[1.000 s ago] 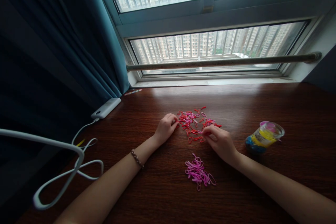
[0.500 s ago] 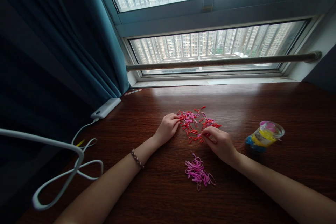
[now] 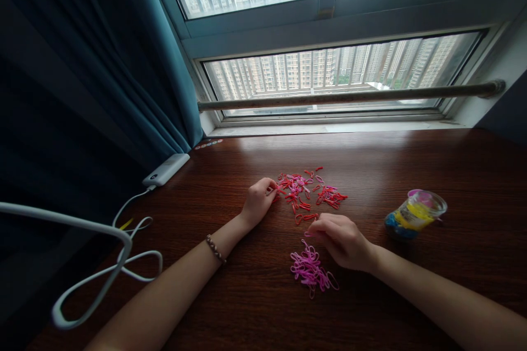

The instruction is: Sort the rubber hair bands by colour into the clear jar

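Wooden table [image 3: 411, 159]. Left hand [image 3: 258, 201] curled, fingertips at left edge of red-pink band scatter [image 3: 307, 189], grip unclear. Right hand [image 3: 341, 238] just above pink pile [image 3: 310, 270], jar [image 3: 415, 213] apart on its right, pinching one pink band [image 3: 307, 234].

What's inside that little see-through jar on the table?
The jar is clear: yellow bits sit above blue bits, with pink at the top. What they are is too small to tell, and they hide its far side.

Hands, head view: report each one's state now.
Left hand: curled, fingertips at the mixed bands; hold unclear.
Right hand: pinched shut at the pink pile; hold unclear.
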The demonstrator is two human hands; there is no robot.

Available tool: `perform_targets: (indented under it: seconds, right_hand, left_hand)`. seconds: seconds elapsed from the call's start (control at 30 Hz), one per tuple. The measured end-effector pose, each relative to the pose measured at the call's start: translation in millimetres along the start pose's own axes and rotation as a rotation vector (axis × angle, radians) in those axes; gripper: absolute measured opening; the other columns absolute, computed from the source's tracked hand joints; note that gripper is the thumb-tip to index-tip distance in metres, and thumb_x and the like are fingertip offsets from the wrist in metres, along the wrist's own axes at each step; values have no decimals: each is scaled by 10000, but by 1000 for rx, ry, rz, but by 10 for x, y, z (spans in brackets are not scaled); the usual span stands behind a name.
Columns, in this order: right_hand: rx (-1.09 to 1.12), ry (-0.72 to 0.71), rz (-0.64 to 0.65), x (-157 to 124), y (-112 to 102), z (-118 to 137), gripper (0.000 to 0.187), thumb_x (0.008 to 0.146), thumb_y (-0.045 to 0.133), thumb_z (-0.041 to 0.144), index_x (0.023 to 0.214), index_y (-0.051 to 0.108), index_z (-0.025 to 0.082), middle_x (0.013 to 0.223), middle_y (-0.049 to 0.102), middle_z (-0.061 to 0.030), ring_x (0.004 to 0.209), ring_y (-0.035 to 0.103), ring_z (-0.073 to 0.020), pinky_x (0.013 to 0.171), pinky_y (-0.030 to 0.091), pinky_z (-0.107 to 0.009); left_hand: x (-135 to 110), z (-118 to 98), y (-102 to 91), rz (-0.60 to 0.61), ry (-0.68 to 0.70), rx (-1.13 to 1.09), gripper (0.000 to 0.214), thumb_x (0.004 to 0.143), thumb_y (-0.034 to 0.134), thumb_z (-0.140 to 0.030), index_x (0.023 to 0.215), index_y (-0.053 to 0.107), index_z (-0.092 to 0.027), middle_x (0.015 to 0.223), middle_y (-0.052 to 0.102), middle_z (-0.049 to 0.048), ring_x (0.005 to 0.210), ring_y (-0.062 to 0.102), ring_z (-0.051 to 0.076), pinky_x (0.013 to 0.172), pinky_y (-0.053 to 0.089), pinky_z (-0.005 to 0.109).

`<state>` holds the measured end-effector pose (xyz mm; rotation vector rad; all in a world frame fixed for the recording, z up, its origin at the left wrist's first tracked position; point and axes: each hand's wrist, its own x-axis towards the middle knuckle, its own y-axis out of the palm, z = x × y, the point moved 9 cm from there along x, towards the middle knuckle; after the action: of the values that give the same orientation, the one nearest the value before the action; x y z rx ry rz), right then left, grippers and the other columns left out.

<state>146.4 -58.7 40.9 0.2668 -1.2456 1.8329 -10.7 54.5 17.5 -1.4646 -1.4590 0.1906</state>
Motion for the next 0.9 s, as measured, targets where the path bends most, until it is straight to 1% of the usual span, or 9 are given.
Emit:
perform_targets:
  seconds: [0.2,0.3,0.43,0.5,0.57,0.63,0.7,0.8,0.9]
  right_hand:
    - [-148,-221,189,-65,205,285,195,789,365,134,932,497,146,647,519,-38,573,444,-151,536,357,-285]
    - [-169,-262,225,-76,248,362,192,749,376,147,902,493,154,640,510,-36,563,430,-156,519,338,-292]
    - [-152,-270,239,-89,276,390,89,692,405,169,768,449,187,620,475,-22,547,415,-148,511,325,-284]
    - [-150,-268,250,-100,293,382,58,668,417,174,721,416,198,620,463,-18,544,406,-145,509,323,-283]
    - [-153,-268,264,-110,307,371,65,647,427,175,698,395,203,622,459,-16,544,396,-143,505,320,-283]
    - [-158,-269,271,-113,311,366,75,632,434,176,680,384,206,622,456,-14,540,385,-141,498,316,-284]
    - [-168,-267,270,-109,305,361,73,635,438,180,669,380,208,619,453,-11,538,382,-140,492,313,-285]
    - [-180,-262,264,-102,297,354,61,656,443,187,665,387,210,619,455,-9,541,393,-139,490,319,-283]
    - [-170,-269,266,-113,307,360,57,667,456,191,662,402,207,620,460,-7,541,400,-135,492,327,-277]
  left_hand:
    - [5,6,-3,2,4,39,120,779,498,-128,827,593,-185,773,615,18,715,567,143,682,472,274]
    - [9,-52,-3,16,67,70,234,776,475,-81,911,613,-213,882,632,30,818,566,166,768,474,323]
    - [15,-86,-19,-5,100,38,299,789,449,-72,995,597,-230,1054,587,35,981,532,179,888,444,353]
    - [21,-49,-38,-36,58,8,358,780,456,-68,1094,541,-217,1113,540,53,937,553,166,863,466,336]
    - [25,10,-53,-65,0,-36,400,757,483,-67,1137,496,-192,1159,489,77,789,580,129,758,509,299]
    - [22,68,-67,-93,-46,-82,335,737,514,-78,1061,525,-162,1160,462,90,661,567,90,648,522,264]
    - [17,109,-74,-109,-67,-109,202,729,532,-98,923,566,-143,1136,460,88,624,556,78,604,519,252]
    - [13,111,-79,-115,-51,-95,92,741,526,-124,801,592,-147,1086,479,74,700,564,110,634,519,269]
    - [12,56,-87,-117,-8,-42,129,765,502,-125,793,620,-165,1065,497,64,755,544,130,700,509,298]
